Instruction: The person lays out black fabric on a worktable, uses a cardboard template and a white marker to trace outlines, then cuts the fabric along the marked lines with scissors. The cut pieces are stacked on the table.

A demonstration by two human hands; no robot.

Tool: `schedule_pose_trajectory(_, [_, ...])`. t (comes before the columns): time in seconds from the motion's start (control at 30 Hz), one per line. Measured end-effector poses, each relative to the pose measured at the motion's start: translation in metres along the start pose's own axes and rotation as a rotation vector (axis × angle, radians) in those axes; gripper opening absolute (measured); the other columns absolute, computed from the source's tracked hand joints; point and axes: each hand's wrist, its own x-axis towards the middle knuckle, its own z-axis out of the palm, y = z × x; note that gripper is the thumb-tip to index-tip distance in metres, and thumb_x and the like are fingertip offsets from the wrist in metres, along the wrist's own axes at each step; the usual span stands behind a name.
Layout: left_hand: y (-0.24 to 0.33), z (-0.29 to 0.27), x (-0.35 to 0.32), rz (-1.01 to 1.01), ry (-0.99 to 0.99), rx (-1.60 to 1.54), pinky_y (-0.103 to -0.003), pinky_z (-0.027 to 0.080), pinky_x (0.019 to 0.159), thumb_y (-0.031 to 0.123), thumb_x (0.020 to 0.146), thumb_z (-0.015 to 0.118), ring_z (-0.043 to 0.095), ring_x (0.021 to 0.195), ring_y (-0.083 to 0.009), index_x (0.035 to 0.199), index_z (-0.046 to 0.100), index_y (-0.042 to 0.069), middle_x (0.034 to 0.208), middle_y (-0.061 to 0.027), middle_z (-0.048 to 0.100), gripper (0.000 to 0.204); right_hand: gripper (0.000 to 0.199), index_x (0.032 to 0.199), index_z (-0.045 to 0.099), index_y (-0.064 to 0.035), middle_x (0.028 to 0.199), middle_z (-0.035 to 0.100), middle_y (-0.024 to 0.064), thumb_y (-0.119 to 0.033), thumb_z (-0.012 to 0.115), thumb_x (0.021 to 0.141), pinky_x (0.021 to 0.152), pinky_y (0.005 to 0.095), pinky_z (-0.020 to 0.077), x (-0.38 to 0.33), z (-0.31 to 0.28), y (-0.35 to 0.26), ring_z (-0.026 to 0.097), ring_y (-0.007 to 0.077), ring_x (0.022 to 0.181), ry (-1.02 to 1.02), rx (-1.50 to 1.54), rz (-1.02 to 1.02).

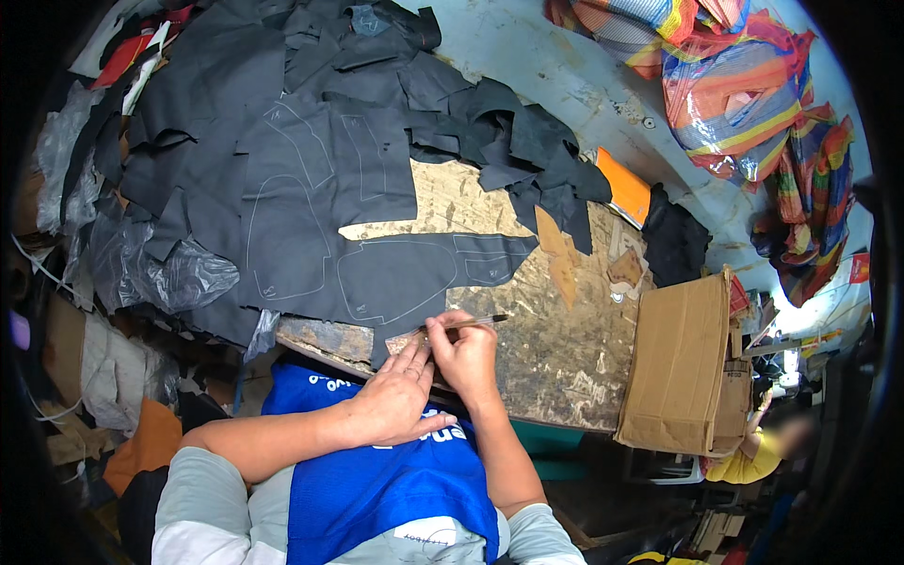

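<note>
Seen from above, a person in a blue apron [377,518] and grey sleeves leans over a worn wooden table [565,377]. The right hand [466,363] is closed around a slim pen [485,321], gripped near its lower end, with the other end pointing to the right. The left hand [394,395] lies palm down, its fingers stretched out over a small reddish-brown piece [399,345] at the near edge of the table; they partly hide it, and its full shape cannot be told. The pen's writing end is just beside those fingertips, too small to show whether it touches. The piece rests on a narrow strip of black sheet material [315,221], which spreads away across the table and bears several pale curved outlines. Beyond it, more black pieces [532,141] lie in a loose heap. To the right are a tan scrap [557,252], an orange booklet [623,188] and a brown cardboard box [673,363]. Crumpled clear plastic [193,278] lies at the left, striped mesh bags [734,104] at the upper right, and a co-worker in a yellow top [749,463] is at the lower right
</note>
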Motion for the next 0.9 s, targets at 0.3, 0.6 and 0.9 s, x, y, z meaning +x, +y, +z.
schedule_pose_trajectory(0.3, [-0.021, -0.025, 0.022, -0.043, -0.064, -0.133, -0.042, 0.043, 0.094, 0.025, 0.084, 0.059, 0.052, 0.106, -0.0397, 0.102, 0.060, -0.012, 0.122, -0.0280, 0.053, 0.040, 0.012, 0.081, 0.061, 0.0030, 0.065, 0.064, 0.0116, -0.008, 0.064, 0.085, 0.053, 0.0283, 0.0485, 0.005, 0.002, 0.024, 0.063, 0.0145, 0.057, 0.072, 0.074, 0.085])
schedule_pose_trajectory(0.6, [-0.069, -0.046, 0.048, -0.255, -0.213, -0.790, -0.036, 0.051, 0.083, 0.005, 0.083, 0.046, 0.063, 0.099, -0.0286, 0.114, 0.050, -0.005, 0.107, -0.0215, 0.064, 0.033, 0.009, 0.078, 0.062, -0.0052, 0.073, 0.064, 0.0112, -0.006, 0.070, 0.074, 0.064, 0.0377, 0.0477, -0.023, -0.016, -0.006, 0.061, 0.0290, 0.070, -0.039, -0.508, -0.375])
schedule_pose_trajectory(0.9, [-0.075, -0.047, 0.051, -0.431, -0.220, -0.984, -0.032, 0.053, 0.077, 0.009, 0.088, 0.045, 0.063, 0.093, -0.0224, 0.117, 0.044, -0.005, 0.106, -0.0211, 0.061, 0.032, 0.014, 0.088, 0.060, -0.0008, 0.076, 0.063, 0.0133, 0.000, 0.069, 0.077, 0.059, 0.0344, 0.0506, -0.035, 0.019, -0.011, 0.064, 0.0278, 0.067, -0.175, -0.067, -0.382])
